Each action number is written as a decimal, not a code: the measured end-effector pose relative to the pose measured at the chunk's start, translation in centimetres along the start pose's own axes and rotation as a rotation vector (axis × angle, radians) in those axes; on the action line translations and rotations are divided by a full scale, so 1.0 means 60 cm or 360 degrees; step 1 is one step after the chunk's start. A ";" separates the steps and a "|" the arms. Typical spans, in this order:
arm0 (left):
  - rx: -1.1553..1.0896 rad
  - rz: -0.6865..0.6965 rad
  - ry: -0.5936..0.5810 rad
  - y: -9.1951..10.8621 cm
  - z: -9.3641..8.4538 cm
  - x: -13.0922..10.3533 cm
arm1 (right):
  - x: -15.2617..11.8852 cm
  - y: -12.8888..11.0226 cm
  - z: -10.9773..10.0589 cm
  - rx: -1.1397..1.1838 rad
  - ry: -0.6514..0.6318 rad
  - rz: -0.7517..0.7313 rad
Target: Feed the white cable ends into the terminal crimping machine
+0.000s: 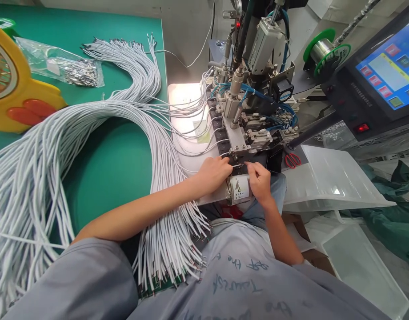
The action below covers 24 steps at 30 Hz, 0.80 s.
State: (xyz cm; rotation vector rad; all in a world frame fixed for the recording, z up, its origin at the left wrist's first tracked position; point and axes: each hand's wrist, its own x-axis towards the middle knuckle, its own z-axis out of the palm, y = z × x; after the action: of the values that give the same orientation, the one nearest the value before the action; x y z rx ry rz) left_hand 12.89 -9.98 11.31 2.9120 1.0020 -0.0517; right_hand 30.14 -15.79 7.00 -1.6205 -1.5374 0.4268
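Observation:
My left hand (pixel 216 172) is closed around a white cable (pixel 191 171) at the front end of the machine's dark track (pixel 222 138). The cable's tip comes out toward my right hand (pixel 258 180), whose thumb and index finger are pinched together beside it. Whatever sits in that pinch is too small to make out. Several other white cables (pixel 191 153) run into the slots along the track. A large bundle of white cables (pixel 171 178) curves over the table and passes under my left forearm, its stripped ends hanging near my lap.
The machine's cylinders (pixel 233 104) rise behind my hands. A touchscreen (pixel 391 66) and a solder wire spool (pixel 324 49) are at the right, above red scissors (pixel 293 160). On the green table (pixel 107 146) lie a bag of metal parts (pixel 79 73) and a yellow fan (pixel 21 89).

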 end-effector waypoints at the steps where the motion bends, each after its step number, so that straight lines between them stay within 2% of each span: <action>1: -0.0006 -0.0044 -0.0038 -0.001 -0.002 0.000 | -0.006 -0.005 -0.002 0.0063 0.0116 0.0014; 3: 0.0006 -0.0173 -0.0080 -0.004 -0.005 0.000 | -0.027 -0.022 -0.003 0.0163 0.0215 0.0079; 4: 0.0024 -0.0241 -0.0072 -0.005 -0.005 0.000 | -0.041 -0.032 -0.002 0.0204 0.0162 0.0123; 5: 0.0046 -0.0298 -0.0049 -0.006 -0.005 0.001 | -0.057 -0.042 0.002 0.0242 0.0046 0.0172; 7: 0.0080 -0.0354 -0.0008 -0.008 -0.003 0.001 | -0.089 -0.061 0.019 0.0327 -0.0310 0.0259; 11: 0.0068 -0.0326 -0.0017 -0.010 0.003 0.004 | -0.137 -0.075 0.085 0.0624 -0.1086 0.0351; 13: 0.0042 -0.0326 -0.0028 -0.011 0.004 0.005 | -0.147 -0.073 0.114 0.0791 -0.1314 0.0407; 14: 0.0032 -0.0328 -0.0030 -0.011 0.003 0.005 | -0.148 -0.071 0.124 0.0847 -0.1362 0.0426; 17: 0.0025 -0.0326 -0.0027 -0.011 -0.001 0.005 | -0.147 -0.076 0.124 0.0759 -0.1347 0.0374; 21: -0.0006 -0.0247 -0.0025 0.000 -0.012 0.000 | -0.152 -0.104 0.093 0.0067 -0.1113 0.0127; 24: -0.0118 -0.0037 0.0067 0.018 -0.022 -0.007 | -0.159 -0.120 0.077 -0.0351 -0.0900 -0.0065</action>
State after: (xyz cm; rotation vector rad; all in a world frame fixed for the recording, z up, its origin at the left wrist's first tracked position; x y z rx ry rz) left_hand 13.24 -11.03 12.71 2.8461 1.0212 0.0445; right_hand 20.25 -23.95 6.90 -1.7187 -2.0926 0.7627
